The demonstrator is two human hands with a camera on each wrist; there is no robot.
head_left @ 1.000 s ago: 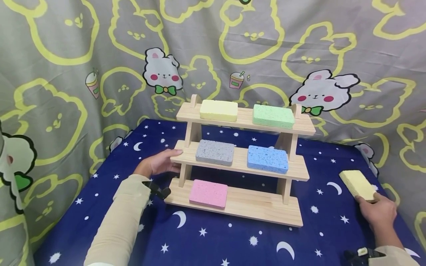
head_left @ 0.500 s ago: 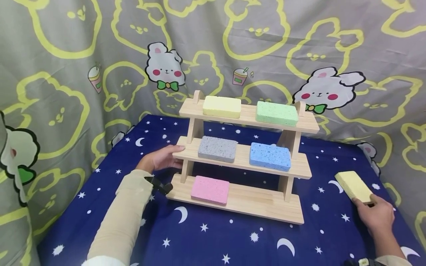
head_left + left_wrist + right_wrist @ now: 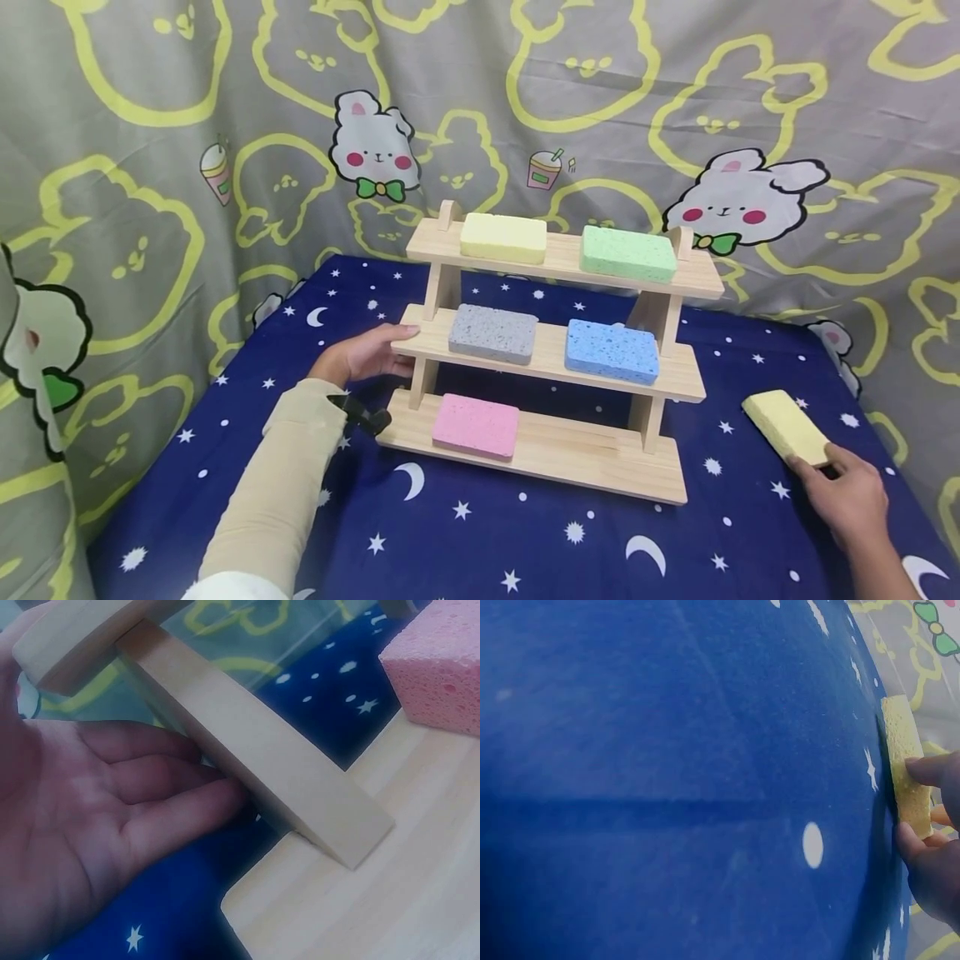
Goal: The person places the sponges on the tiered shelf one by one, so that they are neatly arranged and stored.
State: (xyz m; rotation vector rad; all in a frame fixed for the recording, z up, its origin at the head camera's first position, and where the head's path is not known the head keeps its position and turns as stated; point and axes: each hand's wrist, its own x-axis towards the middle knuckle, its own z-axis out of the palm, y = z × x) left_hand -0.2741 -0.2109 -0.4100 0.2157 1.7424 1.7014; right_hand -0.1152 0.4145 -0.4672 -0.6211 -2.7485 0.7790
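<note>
yellow sponge [image 3: 785, 426] lifted since, r hand [image 3: 851, 497] pinching; l hand [image 3: 365, 354] on rack [image 3: 555, 365].

A three-tier stepped rack [image 3: 592, 454] stands on the bench [image 3: 487, 542], toward its far side, with a hanging cloth [image 3: 150, 167] behind it and down both sides. On the top tier lie two sponges side by side: the top left sponge [image 3: 503, 237] and the top right sponge [image 3: 628, 253]. The middle tier, lower and nearer, carries the middle left sponge [image 3: 492, 332] and the middle right sponge [image 3: 612, 350]. The bottom tier, nearest of all, carries only the bottom sponge [image 3: 475, 425] at its left end. The left hand [image 3: 363, 354] rests against the left end of the middle tier. Well to the right of the rack, the loose sponge [image 3: 786, 426] lies on the bench, with the right hand [image 3: 851, 496] at its near end, the fingers [image 3: 930, 771] pinching it.
</note>
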